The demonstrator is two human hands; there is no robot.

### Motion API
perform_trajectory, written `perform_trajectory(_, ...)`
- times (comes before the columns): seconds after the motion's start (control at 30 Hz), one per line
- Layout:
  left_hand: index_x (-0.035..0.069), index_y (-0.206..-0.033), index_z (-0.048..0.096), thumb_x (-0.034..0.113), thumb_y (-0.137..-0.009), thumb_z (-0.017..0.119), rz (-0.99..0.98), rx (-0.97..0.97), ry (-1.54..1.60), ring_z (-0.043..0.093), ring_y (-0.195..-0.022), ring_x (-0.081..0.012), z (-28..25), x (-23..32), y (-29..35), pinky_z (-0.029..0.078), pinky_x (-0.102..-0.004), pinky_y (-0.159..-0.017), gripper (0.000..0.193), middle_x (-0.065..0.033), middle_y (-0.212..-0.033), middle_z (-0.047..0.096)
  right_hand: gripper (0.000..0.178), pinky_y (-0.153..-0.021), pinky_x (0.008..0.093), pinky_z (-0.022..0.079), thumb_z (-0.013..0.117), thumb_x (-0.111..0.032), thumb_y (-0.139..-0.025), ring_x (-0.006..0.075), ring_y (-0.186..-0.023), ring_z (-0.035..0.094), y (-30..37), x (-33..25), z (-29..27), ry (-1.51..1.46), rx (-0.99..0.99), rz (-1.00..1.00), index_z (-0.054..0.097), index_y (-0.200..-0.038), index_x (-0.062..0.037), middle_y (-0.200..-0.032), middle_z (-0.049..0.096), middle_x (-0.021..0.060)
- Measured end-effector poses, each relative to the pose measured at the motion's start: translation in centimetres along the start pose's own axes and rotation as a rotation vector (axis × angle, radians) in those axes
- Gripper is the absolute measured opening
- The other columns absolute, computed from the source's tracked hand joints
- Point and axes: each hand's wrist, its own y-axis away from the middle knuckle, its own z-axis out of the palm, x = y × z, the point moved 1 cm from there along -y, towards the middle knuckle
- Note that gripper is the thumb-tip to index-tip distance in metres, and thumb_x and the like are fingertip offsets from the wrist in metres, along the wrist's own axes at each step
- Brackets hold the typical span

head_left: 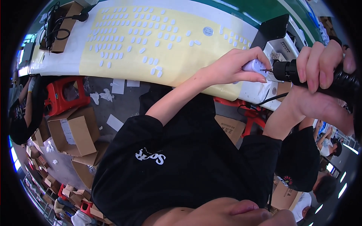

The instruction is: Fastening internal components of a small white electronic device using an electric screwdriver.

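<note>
My left hand (233, 64) grips a small white rounded plastic part (255, 66) between thumb and fingers, above the right end of the work table. My right hand (319, 69) is wrapped round a black powered screwdriver (285, 70) held level. Its thin bit points left and meets the face of the part, where small holes show. A metal-and-black box-shaped device (282, 44) stands just behind the screwdriver tip. Many small white oval pieces (145, 40) lie in loose rows on a yellow sheet (196, 64) to the left of my hands.
At the far left, a cardboard box (67, 30) holds a black corded tool (50, 28). Red stools (66, 96) and open cartons (73, 132) stand on the floor. Other people (24, 113) sit to the left and right. A black cable (269, 99) runs by the table's right edge.
</note>
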Motion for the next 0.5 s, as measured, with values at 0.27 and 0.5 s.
perform_trajectory(0.27, 0.004, -0.1, 0.053, 0.025, -0.075, 0.073, -0.017, -0.003, -0.016, 0.061, -0.081, -0.0195, -0.3, 0.1, 0.1, 0.046, -0.0281, -0.073, 0.038, -0.0071, -0.094, 0.062, 0.073, -0.042, 0.02, 0.03, 0.059, -0.073, -0.063, 0.0078, -0.044, 0.035, -0.6, 0.3, 1.5, -0.008, -0.039, 0.022, 0.042, -0.093, -0.0085, -0.064, 0.039, 0.0002)
perform_trajectory(0.5, 0.004, -0.099, 0.053, 0.022, -0.077, 0.071, -0.071, -0.018, 0.014, 0.061, -0.08, -0.0199, 0.3, 0.0, -0.2, 0.046, -0.0285, -0.072, 0.033, -0.0066, -0.092, 0.061, 0.076, -0.042, 0.0249, 0.035, 0.059, -0.073, -0.066, 0.0087, -0.043, 0.038, -0.6, 0.1, 3.1, -0.009, 0.011, -0.063, 0.038, -0.095, -0.0062, -0.062, 0.042, 0.0027)
